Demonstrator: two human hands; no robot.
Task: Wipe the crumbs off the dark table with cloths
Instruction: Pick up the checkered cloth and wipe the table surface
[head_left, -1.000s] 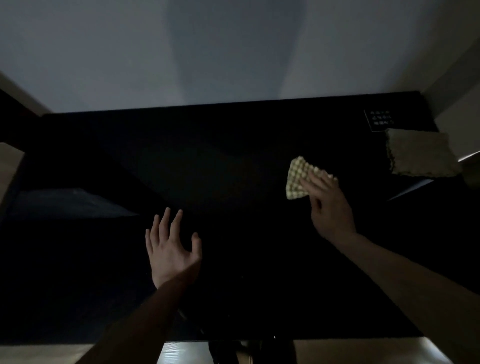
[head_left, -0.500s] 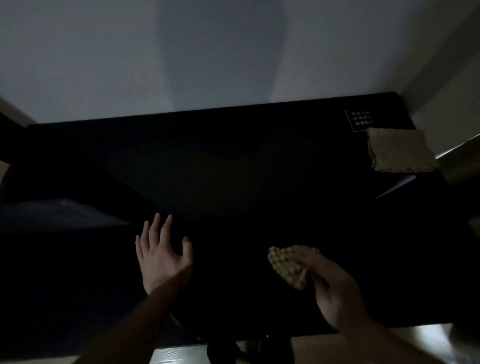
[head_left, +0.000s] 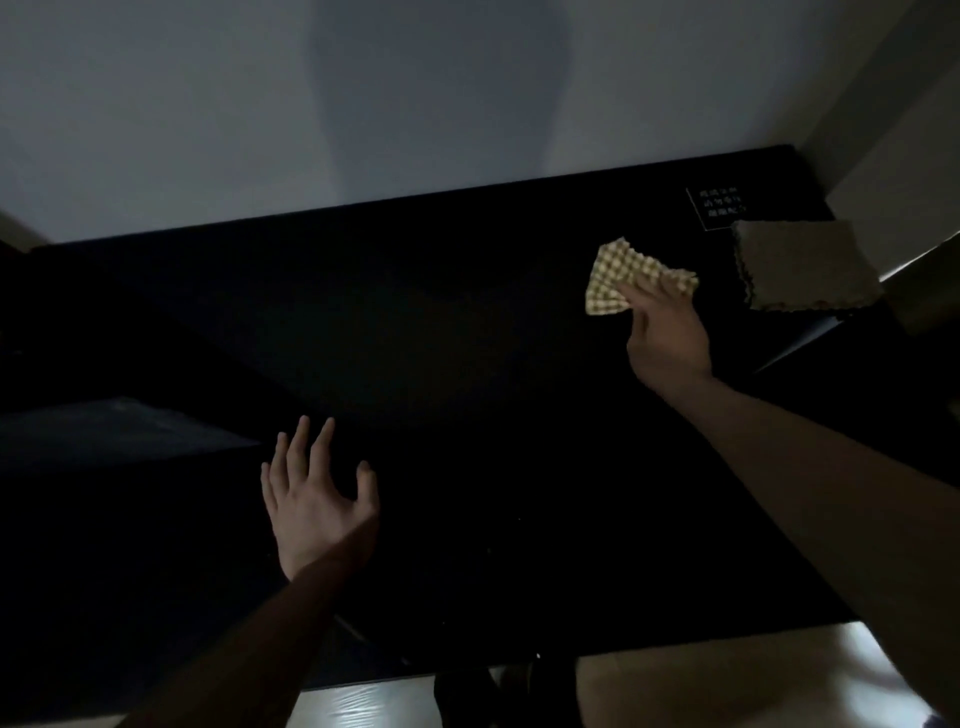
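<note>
The dark table (head_left: 467, 338) fills the middle of the dim view. My right hand (head_left: 667, 332) presses a yellow checked cloth (head_left: 618, 280) flat on the table's far right part, with straight fingers on top of it. My left hand (head_left: 317, 499) rests flat on the table near the front left, fingers spread, holding nothing. A second, plain beige cloth (head_left: 802, 270) lies at the table's far right corner, apart from my right hand. A few tiny pale specks show near the front edge.
A small white-lettered label (head_left: 719, 208) sits on the table's back right corner. A pale wall (head_left: 415, 104) rises behind the table. Light floor (head_left: 649, 686) shows beyond the front edge, with a dark chair base (head_left: 483, 691) below.
My right hand has swept the checked cloth from the near front of the table back out to the far right, beside the beige cloth. My left hand has stayed in place.
</note>
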